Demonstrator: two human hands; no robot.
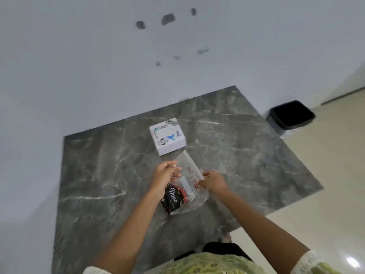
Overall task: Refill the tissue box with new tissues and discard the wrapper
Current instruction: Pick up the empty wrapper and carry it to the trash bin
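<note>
A white square tissue box (167, 136) with blue print lies on the dark marble table (98, 184), just beyond my hands. Above the table's middle I hold a clear plastic wrapper (190, 169) with red dots and a black and red printed end (173, 198). My left hand (166, 176) grips the wrapper's left side near the black part. Fingers of my right hand (214, 181) pinch its right edge. The wrapper looks stretched between the two hands. Whether any tissues are inside it is unclear because of blur.
A black waste bin (291, 116) stands on the pale floor (325, 194) past the table's far right corner, against the white wall (118, 66). The table's near right edge runs diagonally close to my right forearm.
</note>
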